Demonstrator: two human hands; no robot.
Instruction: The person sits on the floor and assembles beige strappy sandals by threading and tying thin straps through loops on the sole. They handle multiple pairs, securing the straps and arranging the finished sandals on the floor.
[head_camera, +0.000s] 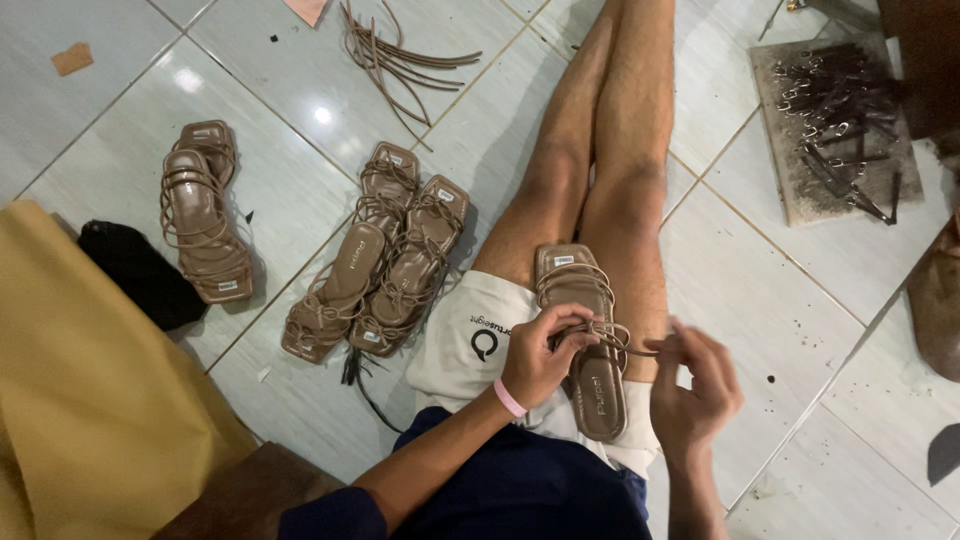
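A brown strappy sandal (585, 335) lies lengthwise on my lap, toe end pointing away from me. My left hand (540, 352), with a pink band at the wrist, pinches the thin brown straps (610, 335) over the sandal's middle. Just right of the sandal, my right hand (695, 385) holds the loose end of the same strap, pulled out sideways. My bare legs stretch forward over the tiled floor (300, 400).
A pair of matching sandals (385, 265) lies on the floor left of my legs, and a stacked pair (205, 210) further left. Loose brown straps (395, 55) lie at the top. A board (800, 190) with dark metal buckles sits top right. Tan cloth (80, 380) covers the lower left.
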